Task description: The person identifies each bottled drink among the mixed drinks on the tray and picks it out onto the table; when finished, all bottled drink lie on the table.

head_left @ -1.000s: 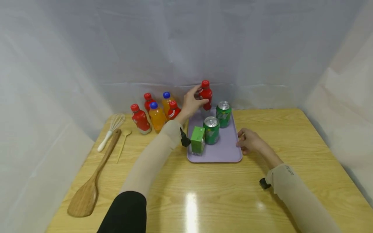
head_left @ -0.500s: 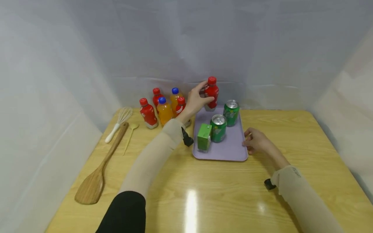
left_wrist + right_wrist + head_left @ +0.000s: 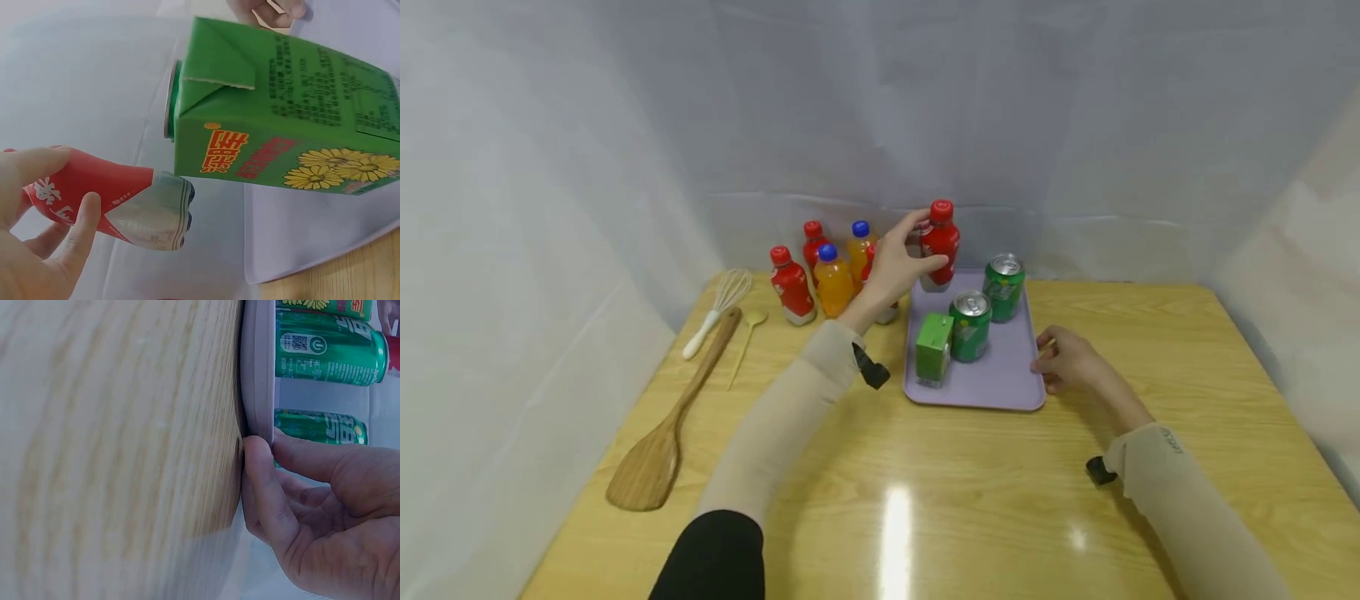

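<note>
My left hand (image 3: 898, 262) grips a red drink bottle (image 3: 939, 242) with a clear base, held upright over the far left part of a lilac tray (image 3: 1000, 383). The left wrist view shows fingers and thumb around the red label (image 3: 94, 187). At the tray's right rim my right hand (image 3: 1067, 360) pinches the edge between thumb and fingers, as the right wrist view shows at the tray rim (image 3: 265, 381). On the tray stand a green drink carton (image 3: 933, 350), a green soda can (image 3: 971, 327) beside it, and another green can (image 3: 1003, 287) behind.
Left of the tray stand several bottles, among them a red bottle (image 3: 792, 287) and an orange drink bottle (image 3: 833, 283); my left forearm passes close in front. Farther left lie a whisk (image 3: 718, 312), a yellow spoon (image 3: 747, 342) and a wooden spatula (image 3: 655, 458). A pale curtain (image 3: 880, 125) hangs behind.
The head view has shifted, so the table things appear farther right. Against the tray, the held red bottle has moved slightly left and lower. My right hand stays at the tray's rim.
</note>
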A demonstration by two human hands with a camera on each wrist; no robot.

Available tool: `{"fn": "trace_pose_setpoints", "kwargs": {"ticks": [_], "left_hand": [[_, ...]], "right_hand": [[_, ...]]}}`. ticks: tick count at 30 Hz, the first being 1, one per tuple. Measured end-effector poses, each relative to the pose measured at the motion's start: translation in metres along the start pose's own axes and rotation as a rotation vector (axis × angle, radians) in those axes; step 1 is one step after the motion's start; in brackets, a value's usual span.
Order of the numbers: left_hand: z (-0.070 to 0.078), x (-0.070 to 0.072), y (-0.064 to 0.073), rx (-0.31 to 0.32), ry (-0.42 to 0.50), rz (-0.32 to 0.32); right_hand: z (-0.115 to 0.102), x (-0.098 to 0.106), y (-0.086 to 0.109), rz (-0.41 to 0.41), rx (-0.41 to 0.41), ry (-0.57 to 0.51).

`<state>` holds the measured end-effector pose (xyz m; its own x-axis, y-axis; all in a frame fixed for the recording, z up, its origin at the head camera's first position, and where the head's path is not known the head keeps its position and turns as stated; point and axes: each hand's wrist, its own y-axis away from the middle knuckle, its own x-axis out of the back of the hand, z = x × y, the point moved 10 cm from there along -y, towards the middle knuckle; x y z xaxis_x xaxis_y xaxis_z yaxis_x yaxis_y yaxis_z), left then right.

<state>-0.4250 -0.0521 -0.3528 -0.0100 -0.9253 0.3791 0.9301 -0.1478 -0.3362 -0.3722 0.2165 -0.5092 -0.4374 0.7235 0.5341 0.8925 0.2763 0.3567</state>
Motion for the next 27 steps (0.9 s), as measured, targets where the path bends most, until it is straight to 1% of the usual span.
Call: {"fn": "trace_pose_setpoints", "kwargs": {"ticks": [3,6,9,15,17,22,24,27], "left_hand": [[0.002,0.002,0.005,-0.009,-0.003,-0.004],[0.000,0.005,0.009,0.004,-0.013,-0.007],[-0.001,0.011,0.014,0.009,-0.028,0.003],[-0.010,0.027,0.028,0.037,-0.059,0.028],[-0.014,0.032,0.033,0.060,-0.069,0.028],[-0.023,0.046,0.048,0.113,-0.052,0.040],[-0.027,0.052,0.055,0.130,-0.063,0.054],[-0.033,0.062,0.064,0.138,-0.093,0.072]], "right_hand": [[0.000,0.002,-0.001,0.002,0.000,0.005],[0.000,0.003,-0.002,0.008,-0.005,0.012],[-0.001,0.004,-0.004,0.008,-0.006,0.013],[0.001,0.004,-0.008,0.004,-0.010,0.001],[0.002,0.004,-0.007,0.005,-0.011,-0.002],[0.003,0.004,-0.008,0.006,-0.007,-0.005],[0.003,0.003,-0.008,0.004,-0.003,-0.002],[0.003,0.003,-0.008,0.004,0.002,0.005]]}}
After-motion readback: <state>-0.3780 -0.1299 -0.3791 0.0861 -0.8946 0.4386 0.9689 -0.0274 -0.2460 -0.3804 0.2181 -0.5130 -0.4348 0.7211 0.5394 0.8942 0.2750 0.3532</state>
